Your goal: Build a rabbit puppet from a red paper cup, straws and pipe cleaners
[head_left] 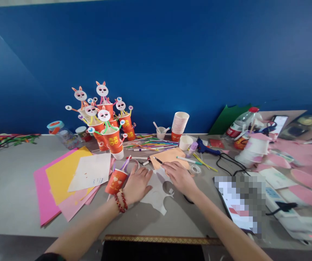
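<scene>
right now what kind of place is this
Probably a craft worktable: finished paper-cup bunnies, coloured paper sheets and a blue hot glue gun lie about, while both hands press on a white paper cutout.

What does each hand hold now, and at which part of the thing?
The right hand holds a pen by its rear end, tip pointing away. The left hand grips nothing; it lies flat on the white paper.
</scene>
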The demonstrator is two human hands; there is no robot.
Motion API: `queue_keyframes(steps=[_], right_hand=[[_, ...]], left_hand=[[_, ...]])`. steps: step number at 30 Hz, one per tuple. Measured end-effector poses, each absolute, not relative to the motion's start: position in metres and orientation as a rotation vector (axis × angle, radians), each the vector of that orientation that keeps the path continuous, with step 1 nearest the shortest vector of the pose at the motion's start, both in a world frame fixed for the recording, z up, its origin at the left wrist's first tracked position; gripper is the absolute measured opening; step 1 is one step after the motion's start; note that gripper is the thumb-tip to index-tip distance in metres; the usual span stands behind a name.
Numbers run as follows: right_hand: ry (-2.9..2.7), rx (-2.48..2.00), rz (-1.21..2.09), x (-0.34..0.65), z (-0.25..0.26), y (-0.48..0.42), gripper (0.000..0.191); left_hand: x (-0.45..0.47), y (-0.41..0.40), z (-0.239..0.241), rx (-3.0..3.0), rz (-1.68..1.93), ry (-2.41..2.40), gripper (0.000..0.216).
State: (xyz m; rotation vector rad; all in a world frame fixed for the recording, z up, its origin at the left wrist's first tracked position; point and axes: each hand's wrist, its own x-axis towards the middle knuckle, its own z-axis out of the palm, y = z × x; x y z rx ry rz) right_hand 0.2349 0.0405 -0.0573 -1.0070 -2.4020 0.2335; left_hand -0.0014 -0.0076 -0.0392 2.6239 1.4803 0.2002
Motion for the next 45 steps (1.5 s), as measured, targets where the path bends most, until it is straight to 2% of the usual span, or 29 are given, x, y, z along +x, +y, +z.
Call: queue_keyframes(steps=[7, 14, 19, 26, 36, 45], right_hand=[[-2.389, -1.015, 0.227, 0.254, -0.060, 0.043, 0.044], [-2.346, -1.032, 0.260, 0.252, -0.064, 0.042, 0.039], [-2.330, -1.017, 0.275, 0.241, -0.065, 0.039, 0.033], [-2.329, -0.994, 0.274, 0.239, -0.060, 0.033, 0.035], [-2.209, -0.963, 0.439, 0.240, -0.057, 0.022, 0.037], [-2.041, -0.919, 0.618, 0.235, -0.048, 0.014, 0.036]], left_hand=[[0.004, 0.000, -0.047, 2.656, 0.206, 1.495, 0.053], [-0.007, 0.026, -0.028, 2.679, 0.232, 1.657, 0.025], [-0.015, 0.055, -0.024, 2.656, 0.222, 1.767, 0.030], [-0.001, 0.066, -0.040, 2.524, 0.389, 1.773, 0.027], [-0.010, 0.060, -0.028, 1.914, 1.012, 1.548, 0.011], [-0.008, 0.044, -0.021, 1.182, 1.207, 1.201, 0.028]])
